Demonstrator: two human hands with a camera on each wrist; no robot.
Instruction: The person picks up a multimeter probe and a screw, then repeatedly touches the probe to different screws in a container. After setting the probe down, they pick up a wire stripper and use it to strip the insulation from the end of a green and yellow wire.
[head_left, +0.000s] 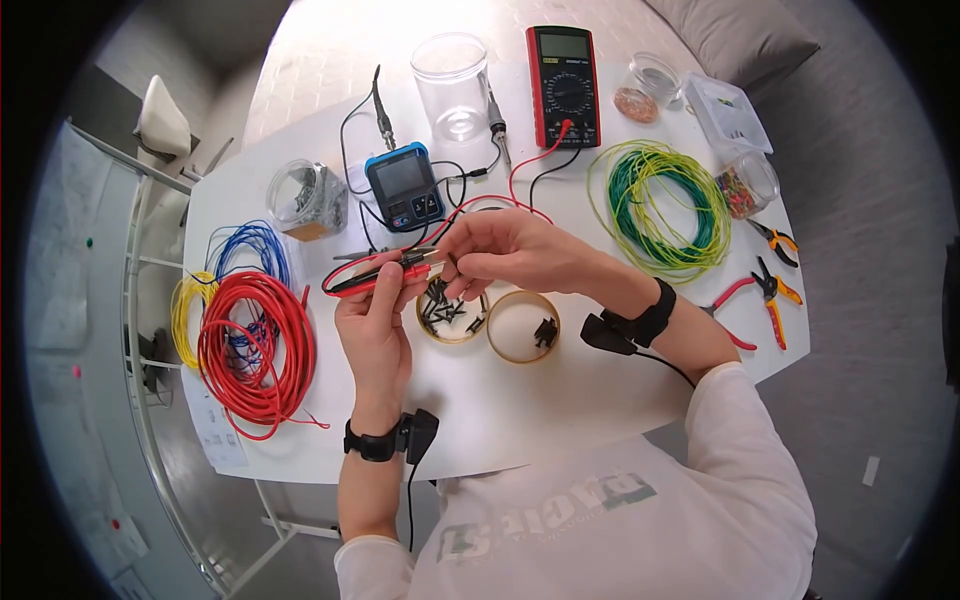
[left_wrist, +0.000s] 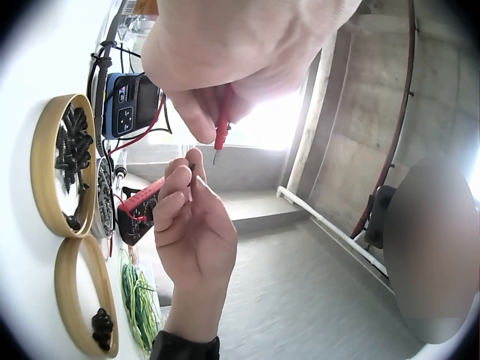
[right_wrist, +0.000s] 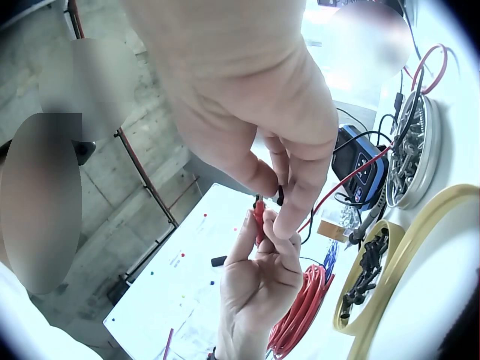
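Observation:
My left hand (head_left: 378,335) grips a red test probe (head_left: 418,271) and a black test probe (head_left: 411,257) together, their metal tips pointing toward my right hand (head_left: 515,252). Between the thumb and fingertips of the right hand is a small black part (right_wrist: 280,196), largely covered by the fingers. The probe tips are close to this part. Below the hands stands a round tray (head_left: 450,342) with several loose black parts (head_left: 440,308). Beside it, a second round tray (head_left: 524,361) holds a small cluster of black parts (head_left: 546,333).
A red multimeter (head_left: 566,90) and a blue handheld instrument (head_left: 404,185) lie behind the hands, with leads between. Coiled red wire (head_left: 258,350) is at left, green wire (head_left: 665,210) at right. Pliers (head_left: 770,290), a screw jar (head_left: 308,200) and a clear jar (head_left: 450,85) surround them.

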